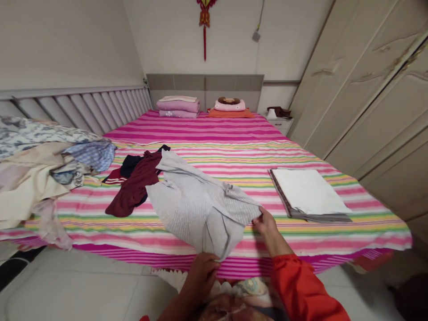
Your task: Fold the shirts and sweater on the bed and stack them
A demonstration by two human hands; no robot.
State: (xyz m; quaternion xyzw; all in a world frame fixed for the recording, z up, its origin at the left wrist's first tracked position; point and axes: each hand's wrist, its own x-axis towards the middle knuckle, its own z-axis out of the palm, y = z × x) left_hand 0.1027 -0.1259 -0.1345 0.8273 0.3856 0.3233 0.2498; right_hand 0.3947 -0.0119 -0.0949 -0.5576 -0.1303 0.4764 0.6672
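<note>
A light grey ribbed knit garment [200, 207] lies loosely spread and creased over the striped bedsheet [240, 160]. With closed fingers, my left hand [202, 273] grips its lower edge at the front of the bed. My right hand [266, 226] pinches the garment's right-hand end, a little above the sheet. The far left part of the knit lies against a dark red garment [135, 187] and a navy one [129, 166] crumpled beneath and beside it. To the right of my right hand sits a flat folded stack with a white cloth [310, 191] on top.
A heap of mixed clothes [36, 174] covers the bed's left side and hangs over the front edge. Folded purple bedding [179, 107] and a pink pillow [230, 105] lie by the headboard [230, 84]. Wardrobe doors [364, 84] stand along the right.
</note>
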